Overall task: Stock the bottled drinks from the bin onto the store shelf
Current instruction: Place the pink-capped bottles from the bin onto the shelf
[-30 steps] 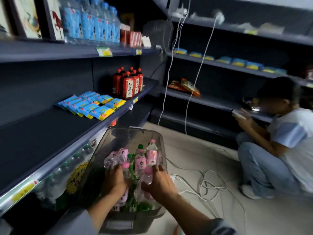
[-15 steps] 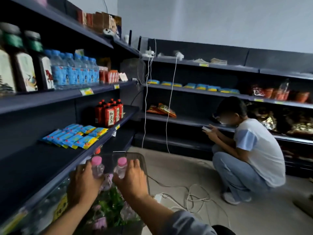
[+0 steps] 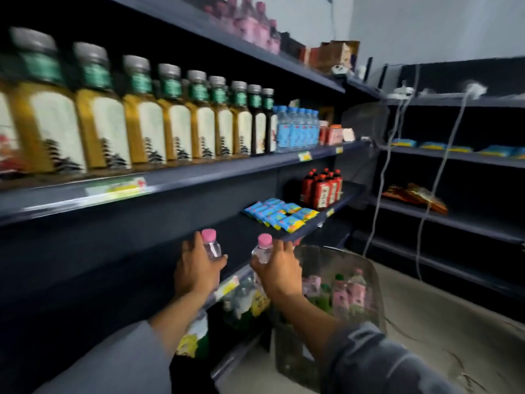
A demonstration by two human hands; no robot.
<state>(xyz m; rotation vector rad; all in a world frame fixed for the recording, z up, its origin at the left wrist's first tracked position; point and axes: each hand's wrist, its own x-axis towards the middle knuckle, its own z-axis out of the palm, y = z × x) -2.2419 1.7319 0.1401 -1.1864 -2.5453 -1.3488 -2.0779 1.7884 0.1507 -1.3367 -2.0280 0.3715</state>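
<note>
My left hand (image 3: pixel 196 268) grips a clear bottle with a pink cap (image 3: pixel 210 245), held upright in front of the dark middle shelf (image 3: pixel 119 268). My right hand (image 3: pixel 279 270) grips a second pink-capped bottle (image 3: pixel 262 250) just to its right, near the shelf's front edge. Below and to the right stands the clear plastic bin (image 3: pixel 372 282), with several pink-labelled and green bottles inside. More pink bottles (image 3: pixel 250 22) stand on the top shelf.
Tall yellow-brown bottles (image 3: pixel 142 120) and blue water bottles (image 3: pixel 297 129) fill the shelf above. Blue snack packs (image 3: pixel 279 213) and red-black bottles (image 3: pixel 322 189) sit further along the middle shelf. White cables (image 3: pixel 426 211) hang over the far shelving.
Both hands lifted a pink-capped bottle each out of the bin and up in front of the middle shelf. The view swung up and left, so the crouching person is out of sight.
</note>
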